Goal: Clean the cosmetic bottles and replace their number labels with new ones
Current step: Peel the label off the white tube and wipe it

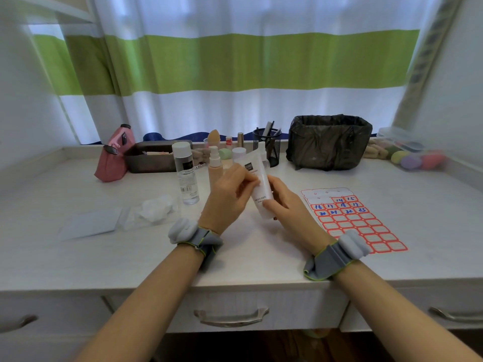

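Note:
I hold a white cosmetic tube (257,178) tilted above the middle of the desk. My right hand (285,202) grips its lower end. My left hand (232,194) has its fingertips pinched against the tube's side; a label under them cannot be made out. A red-bordered sticker sheet (352,218) with blue handwritten numbers lies flat to the right. A clear bottle with a white cap (186,173) and a peach spray bottle (215,165) stand just behind my left hand. Crumpled white wipes (156,209) lie to the left.
A bin lined with a black bag (329,142) stands at the back right, a mesh pen cup (269,145) beside it. A dark tray (154,156) and pink pouch (113,158) sit at the back left. Coloured sponges (410,159) lie far right.

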Demonstrator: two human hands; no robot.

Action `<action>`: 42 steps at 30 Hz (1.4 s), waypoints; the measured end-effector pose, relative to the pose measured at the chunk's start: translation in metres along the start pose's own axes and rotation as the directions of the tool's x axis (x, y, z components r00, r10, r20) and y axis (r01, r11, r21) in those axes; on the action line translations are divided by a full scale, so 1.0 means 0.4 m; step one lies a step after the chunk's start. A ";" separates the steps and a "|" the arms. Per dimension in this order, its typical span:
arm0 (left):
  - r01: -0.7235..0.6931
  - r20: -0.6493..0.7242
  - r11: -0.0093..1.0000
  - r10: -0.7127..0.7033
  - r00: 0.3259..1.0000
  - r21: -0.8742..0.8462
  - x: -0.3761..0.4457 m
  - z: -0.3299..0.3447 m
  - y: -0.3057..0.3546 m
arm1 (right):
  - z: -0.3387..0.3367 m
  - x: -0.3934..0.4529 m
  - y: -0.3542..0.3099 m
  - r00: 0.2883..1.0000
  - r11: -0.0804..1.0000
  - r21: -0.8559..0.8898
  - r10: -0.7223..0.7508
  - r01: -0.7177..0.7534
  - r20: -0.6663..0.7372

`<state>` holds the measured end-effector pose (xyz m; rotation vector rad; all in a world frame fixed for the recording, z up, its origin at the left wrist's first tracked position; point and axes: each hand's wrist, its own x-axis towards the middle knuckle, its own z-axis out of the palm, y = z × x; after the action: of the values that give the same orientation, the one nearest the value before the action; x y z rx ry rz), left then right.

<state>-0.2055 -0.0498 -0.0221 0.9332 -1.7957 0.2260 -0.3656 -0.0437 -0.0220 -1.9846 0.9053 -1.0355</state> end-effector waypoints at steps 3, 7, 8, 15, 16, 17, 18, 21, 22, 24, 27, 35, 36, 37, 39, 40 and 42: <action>0.032 -0.065 0.999 -0.031 0.997 0.022 0.004 -0.003 -0.011 | 0.002 -0.001 0.006 1.000 1.000 -0.011 0.001 -0.001 0.018; -0.020 0.037 0.999 0.021 0.999 -0.026 -0.002 -0.004 0.005 | 0.003 0.001 0.005 1.000 1.000 0.004 -0.011 0.011 -0.011; -0.048 0.073 0.998 0.050 0.996 -0.036 -0.004 -0.003 0.008 | 0.003 0.001 0.004 1.000 1.000 0.009 -0.016 0.016 -0.020; -0.073 0.039 0.997 0.071 0.997 0.039 0.002 0.006 -0.002 | -0.001 0.001 -0.001 1.000 1.000 -0.028 -0.002 0.001 -0.021; -0.067 0.020 0.997 0.066 0.998 0.046 0.002 0.005 -0.004 | -0.001 0.001 -0.001 1.000 0.999 -0.042 0.002 -0.002 -0.013; -0.060 0.007 0.997 0.060 0.998 0.051 0.003 0.003 -0.006 | -0.001 0.000 0.000 1.000 0.999 -0.051 0.002 -0.003 -0.008; -0.053 0.003 0.997 0.053 0.999 0.051 0.004 0.002 -0.006 | -0.002 -0.001 0.000 1.000 0.998 -0.057 0.002 -0.002 -0.006; -0.032 0.020 0.999 0.031 0.999 0.030 0.003 0.000 -0.003 | -0.002 -0.001 0.003 1.000 0.998 -0.069 0.011 -0.011 0.005; -0.036 0.041 0.999 0.035 0.999 0.019 0.003 -0.003 -0.001 | -0.001 -0.001 0.004 1.000 0.998 -0.069 0.011 -0.011 0.004; -0.063 0.102 0.998 0.063 0.993 -0.002 0.001 -0.006 0.007 | 0.000 0.000 0.007 1.000 0.998 -0.057 -0.003 0.003 -0.015; -0.079 0.142 0.997 0.081 0.987 -0.021 -0.001 -0.007 0.017 | -0.001 -0.001 0.007 1.000 0.999 -0.031 -0.011 0.010 -0.025; 0.064 0.030 0.998 -0.063 0.998 -0.023 0.016 -0.006 0.003 | -0.001 0.005 0.011 0.999 1.000 0.001 0.013 -0.013 -0.051; 0.064 0.047 0.998 -0.063 0.997 -0.022 0.014 -0.007 0.004 | -0.001 0.005 0.013 0.998 1.000 0.016 0.014 -0.013 -0.057; 0.063 0.077 0.998 -0.061 0.995 -0.027 0.010 -0.007 0.007 | -0.001 0.005 0.016 0.998 0.999 0.032 0.017 -0.015 -0.065; 0.056 0.152 0.998 -0.049 0.987 -0.040 0.004 -0.010 0.014 | -0.001 0.006 0.020 0.996 0.998 0.057 0.026 -0.022 -0.080; 0.058 0.190 0.997 -0.048 0.981 -0.047 0.004 -0.013 0.018 | 0.000 0.008 0.021 0.996 0.998 0.060 0.028 -0.023 -0.086; 0.078 0.276 0.996 -0.061 0.959 -0.053 0.010 -0.023 0.024 | 0.001 0.014 0.022 0.994 0.999 0.050 0.027 -0.022 -0.105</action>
<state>-0.2059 -0.0402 -0.0123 1.0194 -2.0059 -0.0066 -0.3651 -0.0526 -0.0273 -1.8891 0.9489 -1.1467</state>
